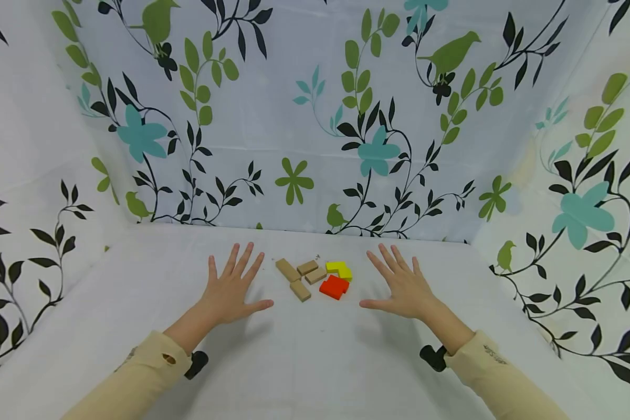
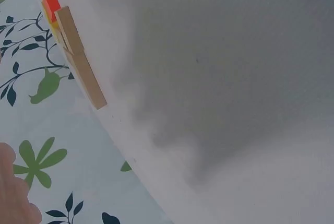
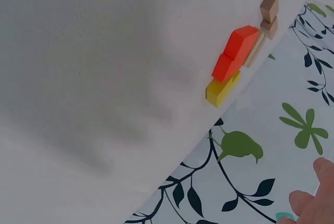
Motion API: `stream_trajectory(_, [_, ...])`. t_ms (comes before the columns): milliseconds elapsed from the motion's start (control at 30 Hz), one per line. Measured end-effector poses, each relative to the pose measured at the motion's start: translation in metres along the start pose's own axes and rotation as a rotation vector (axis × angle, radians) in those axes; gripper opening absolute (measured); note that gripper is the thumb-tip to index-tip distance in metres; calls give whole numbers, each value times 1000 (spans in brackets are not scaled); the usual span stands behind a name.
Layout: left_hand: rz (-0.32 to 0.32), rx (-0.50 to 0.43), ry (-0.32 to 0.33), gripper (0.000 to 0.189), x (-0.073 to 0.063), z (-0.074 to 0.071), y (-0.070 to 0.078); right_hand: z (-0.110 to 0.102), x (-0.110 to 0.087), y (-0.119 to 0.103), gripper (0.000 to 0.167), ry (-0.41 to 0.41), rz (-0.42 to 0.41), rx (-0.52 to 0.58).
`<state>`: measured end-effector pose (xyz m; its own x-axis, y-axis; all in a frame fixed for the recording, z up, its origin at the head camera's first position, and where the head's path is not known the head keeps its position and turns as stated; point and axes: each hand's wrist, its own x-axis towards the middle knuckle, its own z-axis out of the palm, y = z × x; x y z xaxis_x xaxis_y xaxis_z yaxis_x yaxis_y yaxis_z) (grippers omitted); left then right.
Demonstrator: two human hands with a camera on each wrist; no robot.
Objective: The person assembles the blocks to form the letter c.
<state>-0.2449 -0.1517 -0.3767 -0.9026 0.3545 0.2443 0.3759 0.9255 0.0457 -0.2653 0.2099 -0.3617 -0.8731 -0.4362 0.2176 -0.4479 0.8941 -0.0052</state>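
Several plain wooden blocks point(image 1: 287, 270) lie in a loose cluster on the white table, between the two hands in the head view. Just right of them are a yellow block point(image 1: 339, 269) and, nearer the person, a red block point(image 1: 334, 287). My left hand point(image 1: 231, 294) is spread wide to the left of the cluster, its fingers straight and nothing in it. On the right, my right hand point(image 1: 403, 287) is spread the same way, fingers apart and holding nothing. The right wrist view shows the red block point(image 3: 235, 52) close against the yellow block point(image 3: 222, 89).
A white surface point(image 1: 304, 361) stretches under both arms. Behind and at the sides hangs a cloth point(image 1: 315, 134) printed with leaves, birds and flowers. Dark wrist-worn devices point(image 1: 196, 364) show below both sleeves.
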Motion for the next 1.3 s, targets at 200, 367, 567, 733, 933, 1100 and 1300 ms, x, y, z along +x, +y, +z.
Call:
stream_trajectory(200, [-7, -14, 8, 95, 5, 4, -1, 4, 4, -4, 99, 10, -14, 6])
stream_trajectory(367, [-12, -6, -34, 94, 12, 11, -2, 8, 8, -9, 97, 3, -9, 24])
stream_trajectory(567, [-19, -48, -72, 91, 15, 15, -2, 15, 13, -15, 96, -18, -15, 46])
stream_trajectory(733, [-29, -45, -68, 89, 19, 19, -5, 17, 17, -17, 95, -6, -14, 51])
stream_trajectory(933, [-33, -46, -45, 88, 24, 22, -9, 19, 21, -18, 93, 1, -15, 83])
stream_trajectory(1100, [-37, -63, -57, 86, 28, 25, -8, 22, 26, -19, 92, 1, -21, 102])
stream_trajectory(1300, [-38, -63, -74, 86, 33, 30, -6, 26, 31, -22, 92, -8, -22, 111])
